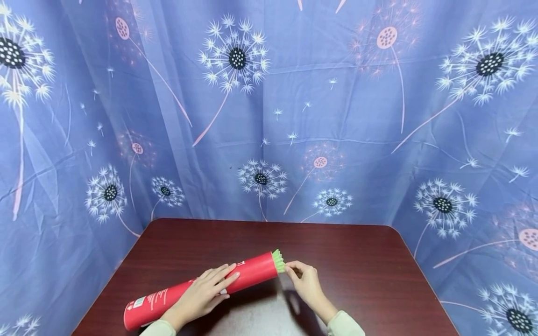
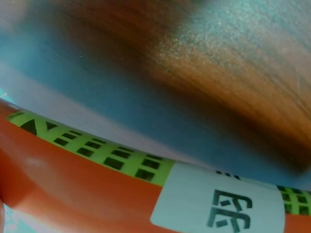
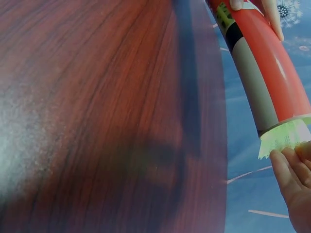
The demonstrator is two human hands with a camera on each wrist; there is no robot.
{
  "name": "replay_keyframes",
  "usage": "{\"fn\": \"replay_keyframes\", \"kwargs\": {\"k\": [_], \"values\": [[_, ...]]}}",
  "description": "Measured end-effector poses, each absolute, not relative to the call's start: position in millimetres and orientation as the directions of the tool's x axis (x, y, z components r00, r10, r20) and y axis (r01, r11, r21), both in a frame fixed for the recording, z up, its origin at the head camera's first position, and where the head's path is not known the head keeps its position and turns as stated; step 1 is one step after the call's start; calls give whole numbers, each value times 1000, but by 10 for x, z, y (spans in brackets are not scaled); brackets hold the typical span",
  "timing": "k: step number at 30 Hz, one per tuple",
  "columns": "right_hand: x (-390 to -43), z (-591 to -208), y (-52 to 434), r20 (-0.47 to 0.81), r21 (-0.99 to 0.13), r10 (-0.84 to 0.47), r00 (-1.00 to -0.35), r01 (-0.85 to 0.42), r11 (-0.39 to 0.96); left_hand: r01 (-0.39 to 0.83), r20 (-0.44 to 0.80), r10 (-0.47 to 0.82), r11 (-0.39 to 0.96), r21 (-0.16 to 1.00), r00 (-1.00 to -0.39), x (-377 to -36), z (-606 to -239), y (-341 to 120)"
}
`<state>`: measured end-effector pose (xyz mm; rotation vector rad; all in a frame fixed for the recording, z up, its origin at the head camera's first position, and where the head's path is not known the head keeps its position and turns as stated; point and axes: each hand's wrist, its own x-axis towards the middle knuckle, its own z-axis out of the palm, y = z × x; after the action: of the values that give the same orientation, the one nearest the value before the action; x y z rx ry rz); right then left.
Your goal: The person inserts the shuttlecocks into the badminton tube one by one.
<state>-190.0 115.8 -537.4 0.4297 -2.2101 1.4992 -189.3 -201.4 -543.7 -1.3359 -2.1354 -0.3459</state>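
Observation:
A long red shuttlecock tube (image 1: 256, 271) slants over the table, its far end higher and to the right. My left hand (image 1: 199, 297) holds the tube around its middle, fingers laid across the top. From the tube's right end pokes the pale green, jagged skirt of a shuttlecock (image 1: 278, 261); the rest of it is hidden inside. My right hand (image 1: 307, 285) pinches the skirt's edge between thumb and fingers. In the right wrist view the fingertips lie right at the green skirt (image 3: 282, 138). Close up, the left wrist view shows the tube's white label (image 2: 218, 199) and yellow-green band.
The dark red-brown wooden table (image 1: 336, 252) has a bright glare patch near its front. Blue curtains (image 1: 294, 93) with dandelion prints hang behind the table and along both sides.

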Motion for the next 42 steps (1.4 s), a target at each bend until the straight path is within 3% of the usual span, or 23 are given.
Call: {"fn": "replay_keyframes", "kwargs": {"k": [27,33,42], "values": [[-1887,-5343,1042,451,-832,-44,-891,-438,339,876,600,725,475,-80,-338,-1902,-5460,-1995],[-1896,-5344,1024,486,-799,-62,-872,-472,371,879,613,719,470,-82,-327,-1906,-5441,-1993],[-1930,-5353,1012,609,-678,-105,-786,-585,445,882,610,723,464,-79,-325,-1923,-5430,-1997]]}}
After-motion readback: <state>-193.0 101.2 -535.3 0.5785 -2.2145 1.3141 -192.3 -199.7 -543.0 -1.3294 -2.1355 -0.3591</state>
